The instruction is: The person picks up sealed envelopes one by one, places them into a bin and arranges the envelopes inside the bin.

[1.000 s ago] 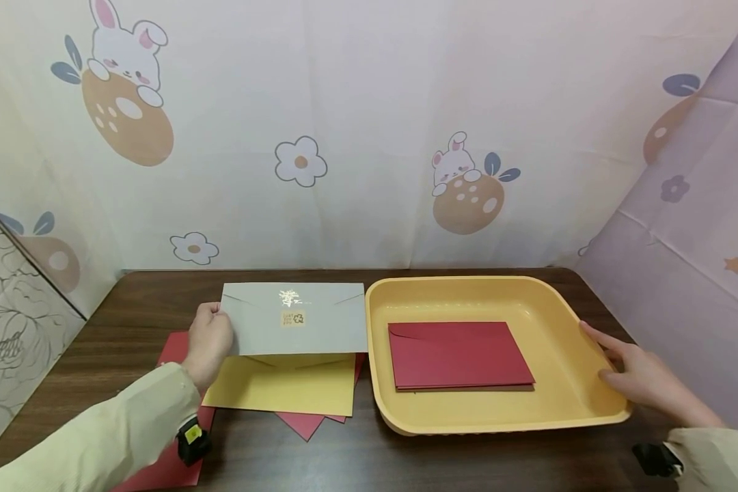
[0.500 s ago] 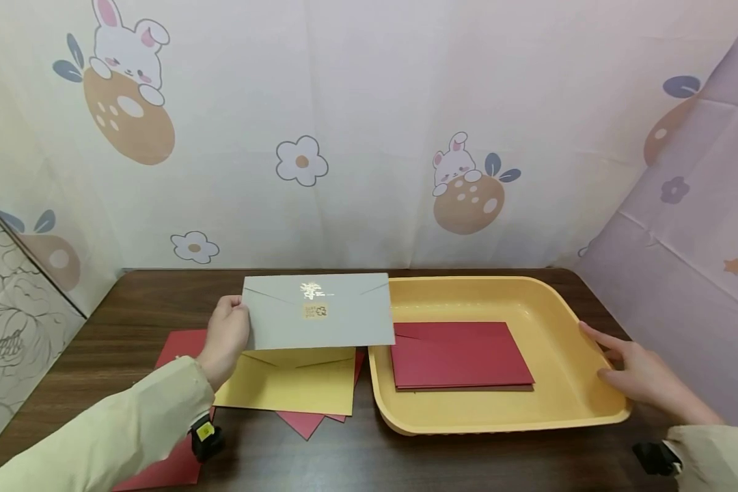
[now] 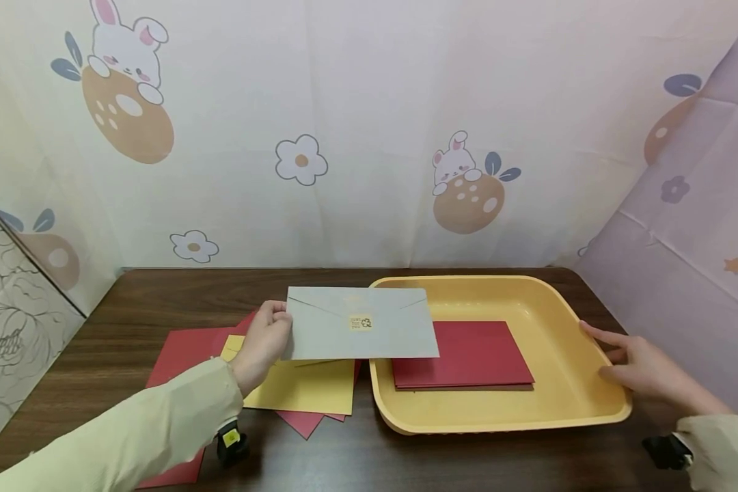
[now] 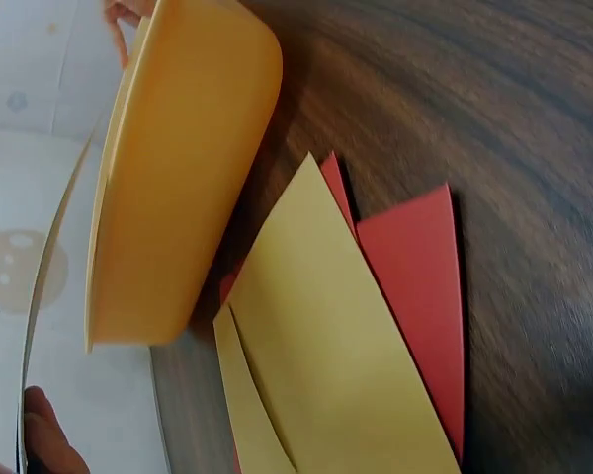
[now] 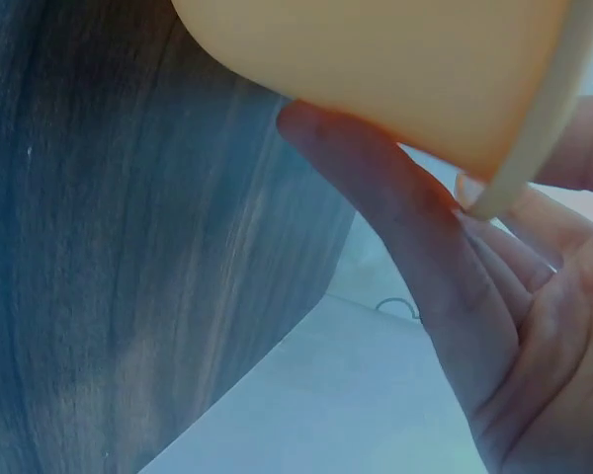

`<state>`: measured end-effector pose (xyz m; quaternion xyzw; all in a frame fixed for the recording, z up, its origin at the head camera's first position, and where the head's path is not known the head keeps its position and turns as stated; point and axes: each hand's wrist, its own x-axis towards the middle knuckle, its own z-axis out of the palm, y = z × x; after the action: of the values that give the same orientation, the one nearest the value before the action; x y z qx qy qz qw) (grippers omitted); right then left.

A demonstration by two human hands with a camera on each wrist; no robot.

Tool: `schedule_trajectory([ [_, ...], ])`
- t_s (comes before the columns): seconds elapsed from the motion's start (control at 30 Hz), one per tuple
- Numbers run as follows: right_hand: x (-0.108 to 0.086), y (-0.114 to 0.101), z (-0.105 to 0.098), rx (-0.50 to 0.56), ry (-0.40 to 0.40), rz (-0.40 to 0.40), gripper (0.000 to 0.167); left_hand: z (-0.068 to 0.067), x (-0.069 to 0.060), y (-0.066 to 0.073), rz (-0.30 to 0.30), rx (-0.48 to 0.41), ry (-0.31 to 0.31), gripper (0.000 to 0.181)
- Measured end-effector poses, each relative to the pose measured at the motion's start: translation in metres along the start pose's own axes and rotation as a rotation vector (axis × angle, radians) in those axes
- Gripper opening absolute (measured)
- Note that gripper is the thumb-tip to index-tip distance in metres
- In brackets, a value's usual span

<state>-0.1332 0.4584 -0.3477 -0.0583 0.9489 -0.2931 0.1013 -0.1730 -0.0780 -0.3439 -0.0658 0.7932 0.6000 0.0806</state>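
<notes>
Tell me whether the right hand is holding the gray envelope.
No: the left hand holds the gray envelope by its edge, while the right hand grips the side of the yellow tray.

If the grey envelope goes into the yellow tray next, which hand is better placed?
The left hand, I'd judge: its fingers hold the grey envelope by one end, and the other end hangs above the yellow tray. The right hand holds the tray's right side, away from the envelope.
</notes>
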Motion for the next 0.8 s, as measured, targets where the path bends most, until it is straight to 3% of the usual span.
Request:
schedule_trajectory([
  [0.13,0.001,0.005,-0.003,0.028,-0.037,-0.08,0.089,0.009,-0.001,0.003,0.016,0.013,-0.035,0.033],
  [0.37,0.003,0.012,-0.008,-0.013,-0.118,-0.258,0.095,0.028,0.001,0.005,0.032,-0.009,-0.091,0.028],
  [0.63,0.006,0.017,-0.013,0.058,-0.21,-0.279,0.092,0.049,0.005,0.006,0.049,-0.047,-0.132,0.026],
  [0.8,0.009,0.021,-0.018,0.207,-0.298,-0.32,0.088,0.059,0.006,0.008,0.056,-0.058,-0.157,0.028],
])
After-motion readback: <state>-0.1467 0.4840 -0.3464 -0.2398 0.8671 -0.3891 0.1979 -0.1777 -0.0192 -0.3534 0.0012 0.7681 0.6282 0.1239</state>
